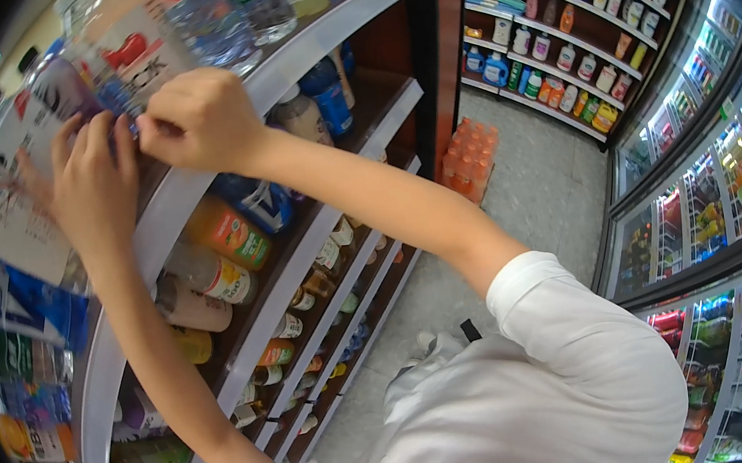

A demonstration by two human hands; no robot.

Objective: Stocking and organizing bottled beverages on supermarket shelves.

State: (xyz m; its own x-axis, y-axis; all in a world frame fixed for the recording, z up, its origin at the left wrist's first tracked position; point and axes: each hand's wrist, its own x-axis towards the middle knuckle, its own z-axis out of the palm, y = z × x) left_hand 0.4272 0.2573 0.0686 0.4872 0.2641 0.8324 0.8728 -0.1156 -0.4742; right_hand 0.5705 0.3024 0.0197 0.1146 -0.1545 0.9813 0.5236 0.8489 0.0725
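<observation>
My left hand (96, 185) reaches up to the top shelf, back toward me. Its fingers are spread and reach up against a purple-and-white bottle (62, 88); no firm grip shows. Close to its right, my right hand (202, 118) is closed with the fingers curled in; whatever it may hold is hidden. Behind the right hand stands a large clear bottle (146, 60) with a white label and red fruit picture. A pale drink package (19, 230) with a branch-like print is just left of my left hand.
The shelf's pale front edge (339, 29) curves beneath my forearms, and lower tiers hold bottles such as an orange one (229, 234). Wrapped orange-pink bottles (470, 161) stand on the grey floor (544, 184). Glass-door coolers (690, 222) line the right, with toiletry shelves (572, 71) beyond.
</observation>
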